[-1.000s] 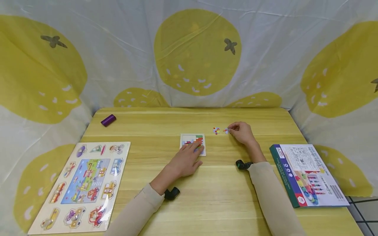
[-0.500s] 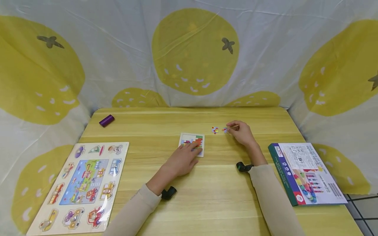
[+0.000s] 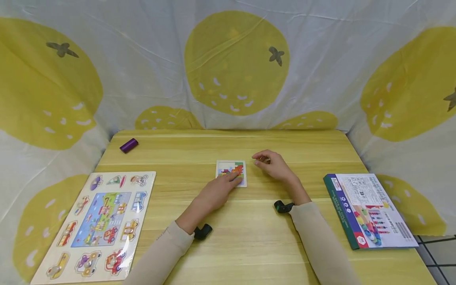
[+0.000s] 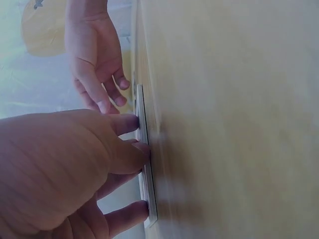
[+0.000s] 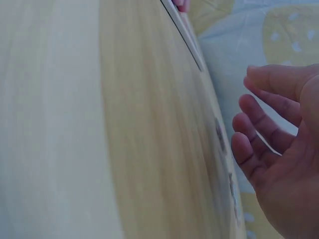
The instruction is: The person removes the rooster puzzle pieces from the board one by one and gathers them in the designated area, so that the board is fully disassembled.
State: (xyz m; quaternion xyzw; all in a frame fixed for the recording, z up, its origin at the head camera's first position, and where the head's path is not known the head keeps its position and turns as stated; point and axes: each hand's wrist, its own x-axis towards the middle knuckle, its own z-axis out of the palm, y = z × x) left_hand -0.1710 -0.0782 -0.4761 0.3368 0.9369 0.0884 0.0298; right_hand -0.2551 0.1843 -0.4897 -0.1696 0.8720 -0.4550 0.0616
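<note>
My left hand point(image 3: 215, 192) rests on a small square jigsaw puzzle board point(image 3: 227, 167) with a partly filled red, green and blue picture. In the left wrist view, its fingertips point(image 4: 130, 123) press on the face of the thin board point(image 4: 145, 174). To the right of the board hovers my right hand point(image 3: 275, 165), fingers bent loosely and thumb apart from them. The right wrist view shows nothing between its fingers point(image 5: 269, 124). Below them, small jigsaw pieces point(image 5: 221, 135) lie flat on the table; in the head view the hand mostly hides them.
A large wooden vehicle puzzle board point(image 3: 101, 219) lies at the left of the table point(image 3: 249, 245). A purple cylinder point(image 3: 129, 145) lies at the back left. At the right is a flat box point(image 3: 370, 211). A fruit-patterned cloth point(image 3: 142, 59) hangs behind the table.
My right hand has moved left, from beside the farther jigsaw piece to over the pieces nearer the board. The left hand stays on the board, having slid slightly down and left.
</note>
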